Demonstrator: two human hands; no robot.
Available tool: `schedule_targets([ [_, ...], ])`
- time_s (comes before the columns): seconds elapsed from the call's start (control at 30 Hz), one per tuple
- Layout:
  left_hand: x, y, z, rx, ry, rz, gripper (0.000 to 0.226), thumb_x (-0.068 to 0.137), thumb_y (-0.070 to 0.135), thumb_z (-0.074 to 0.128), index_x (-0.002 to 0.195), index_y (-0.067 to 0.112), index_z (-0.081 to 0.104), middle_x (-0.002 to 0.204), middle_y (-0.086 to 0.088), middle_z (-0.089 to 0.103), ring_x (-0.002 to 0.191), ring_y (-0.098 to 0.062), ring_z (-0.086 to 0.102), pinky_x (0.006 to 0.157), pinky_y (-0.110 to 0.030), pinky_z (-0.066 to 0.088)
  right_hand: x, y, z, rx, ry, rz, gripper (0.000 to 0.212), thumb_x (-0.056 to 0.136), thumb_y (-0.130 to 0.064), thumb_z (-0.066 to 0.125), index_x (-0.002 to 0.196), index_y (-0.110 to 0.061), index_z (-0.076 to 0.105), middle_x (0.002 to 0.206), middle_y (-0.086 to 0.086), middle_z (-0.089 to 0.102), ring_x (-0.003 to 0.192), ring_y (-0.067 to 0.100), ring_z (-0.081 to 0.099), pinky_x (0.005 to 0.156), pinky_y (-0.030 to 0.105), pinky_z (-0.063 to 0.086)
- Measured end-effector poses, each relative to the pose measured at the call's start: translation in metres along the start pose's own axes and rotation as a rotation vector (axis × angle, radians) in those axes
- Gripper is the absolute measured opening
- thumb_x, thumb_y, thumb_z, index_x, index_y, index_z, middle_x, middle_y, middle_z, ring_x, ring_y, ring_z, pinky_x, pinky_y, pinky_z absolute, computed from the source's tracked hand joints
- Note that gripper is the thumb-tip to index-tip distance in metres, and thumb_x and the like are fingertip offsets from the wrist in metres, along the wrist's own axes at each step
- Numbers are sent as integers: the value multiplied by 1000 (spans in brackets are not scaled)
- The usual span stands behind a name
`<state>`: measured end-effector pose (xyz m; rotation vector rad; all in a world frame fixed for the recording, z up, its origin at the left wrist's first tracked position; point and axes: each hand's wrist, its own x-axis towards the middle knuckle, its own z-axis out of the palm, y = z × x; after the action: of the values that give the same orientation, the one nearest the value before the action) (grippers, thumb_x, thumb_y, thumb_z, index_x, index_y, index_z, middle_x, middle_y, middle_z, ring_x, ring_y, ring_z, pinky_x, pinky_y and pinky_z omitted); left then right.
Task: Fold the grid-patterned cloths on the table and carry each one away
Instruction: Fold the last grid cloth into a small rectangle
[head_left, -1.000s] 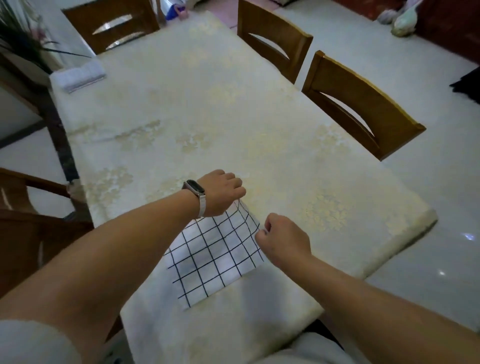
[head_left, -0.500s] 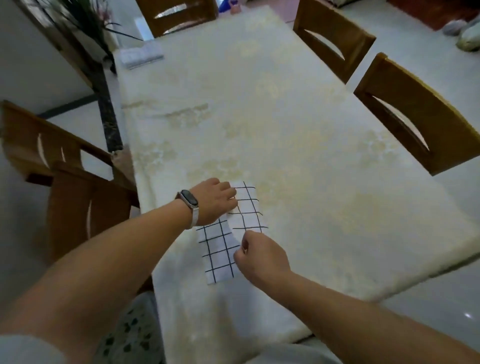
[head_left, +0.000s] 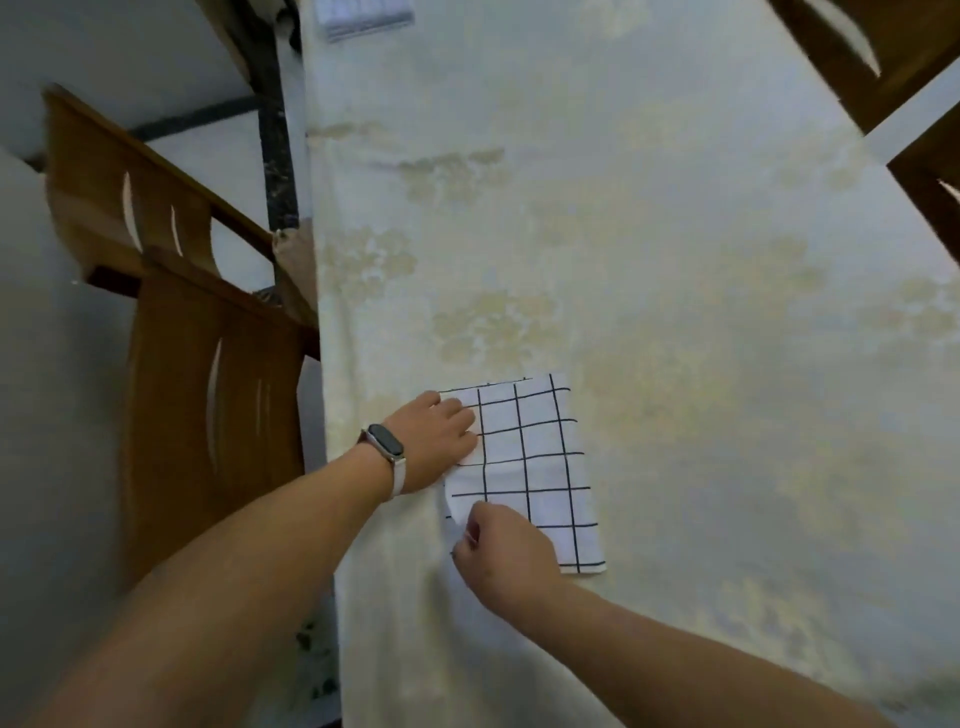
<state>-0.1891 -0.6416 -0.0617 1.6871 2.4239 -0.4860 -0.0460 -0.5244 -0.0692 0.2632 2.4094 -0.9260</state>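
A white cloth with a black grid (head_left: 540, 467) lies folded into a narrow upright rectangle on the table (head_left: 675, 260), near its left edge. My left hand (head_left: 439, 441), with a watch on the wrist, grips the cloth's upper left edge. My right hand (head_left: 506, 553) pinches the lower left corner, where the cloth's edge curls up. Part of the cloth's left side is hidden under both hands.
The table carries a cream flowered tablecloth. Two wooden chairs (head_left: 208, 395) stand close on the left, two more chairs (head_left: 852, 47) at the upper right. A folded pale cloth (head_left: 363, 13) lies at the table's far left end.
The cloth has been folded over from a wide diamond into a narrow rectangle. Both hands moved to its left edge, and my view swung left and down over the table.
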Motion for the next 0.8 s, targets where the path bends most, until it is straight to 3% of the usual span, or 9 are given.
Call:
schedule_targets([
  [0.37, -6, 27, 0, -208, 99, -223, 28, 58, 3, 63, 85, 11, 61, 92, -9, 61, 77, -29, 56, 63, -37, 45, -3, 1, -9, -33, -45, -135, 16, 90, -35, 49, 94, -20, 56, 95, -1, 59, 85, 21, 57, 73, 33, 47],
  [0.53, 11, 53, -5, -343, 175, -194, 30, 68, 12, 65, 98, 9, 63, 113, -14, 62, 98, -32, 60, 72, -39, 51, -14, 37, -35, -193, 178, -194, 11, 87, -28, 53, 92, -20, 58, 93, -3, 56, 83, 18, 53, 69, 32, 48],
  [0.6, 22, 63, -7, -391, 146, -178, 37, 82, 21, 57, 116, 8, 58, 130, -16, 55, 117, -34, 54, 86, -43, 51, -11, 58, -46, -282, 263, -233, 15, 78, -22, 62, 92, -17, 62, 93, 1, 59, 80, 21, 56, 61, 32, 49],
  [0.67, 30, 74, -13, -414, 13, -189, 51, 91, 34, 48, 136, 10, 43, 149, -15, 35, 136, -32, 34, 105, -45, 38, -5, 75, -57, -387, 263, -250, 28, 68, -19, 68, 96, -14, 65, 98, 5, 63, 82, 24, 61, 58, 34, 52],
  [0.73, 36, 84, -16, -446, -149, -249, 66, 95, 46, 40, 148, 13, 22, 159, -10, 11, 145, -27, 12, 115, -44, 20, 1, 86, -66, -474, 210, -260, 45, 61, -19, 73, 105, -11, 67, 111, 10, 66, 96, 29, 66, 65, 36, 57],
  [0.8, 39, 89, -14, -451, -218, -311, 75, 94, 54, 36, 152, 15, 9, 161, -7, -1, 147, -25, 0, 117, -44, 12, 6, 93, -69, -526, 143, -272, 57, 60, -23, 76, 115, -11, 66, 124, 12, 65, 111, 30, 64, 77, 38, 57],
])
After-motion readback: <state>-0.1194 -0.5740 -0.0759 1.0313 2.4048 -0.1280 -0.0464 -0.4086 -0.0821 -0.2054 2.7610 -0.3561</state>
